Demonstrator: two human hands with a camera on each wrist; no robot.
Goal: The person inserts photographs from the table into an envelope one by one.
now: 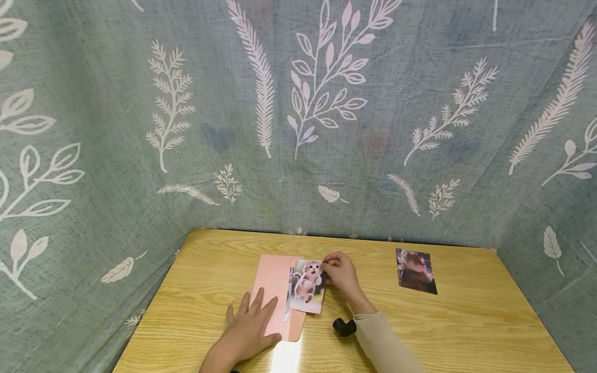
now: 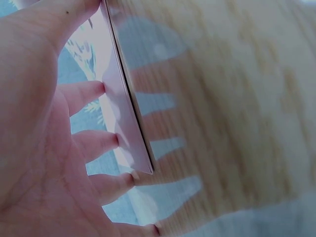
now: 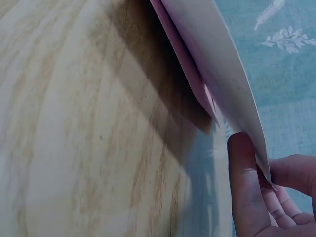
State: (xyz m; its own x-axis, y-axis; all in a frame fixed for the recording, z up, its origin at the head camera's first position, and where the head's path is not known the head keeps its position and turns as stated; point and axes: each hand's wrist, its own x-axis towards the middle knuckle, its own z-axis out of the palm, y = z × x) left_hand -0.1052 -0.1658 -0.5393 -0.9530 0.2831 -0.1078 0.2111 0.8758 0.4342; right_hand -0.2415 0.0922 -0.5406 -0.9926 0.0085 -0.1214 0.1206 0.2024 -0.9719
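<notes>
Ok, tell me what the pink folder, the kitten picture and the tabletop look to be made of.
The pink folder: probably card, fairly matte, given its even, unshiny face. The kitten picture: likely photo paper or thin card, printed in front, pale behind; gloss hard to tell. The tabletop: wood or wood-look laminate, fairly glossy; grain shows and light glares off it.

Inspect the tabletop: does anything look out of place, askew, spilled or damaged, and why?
I see nothing spilled or damaged. Only the dark photo seems mildly odd: it lies alone toward the right of the table, slightly askew to the far edge, apart from the pink folder and kitten picture.
</notes>
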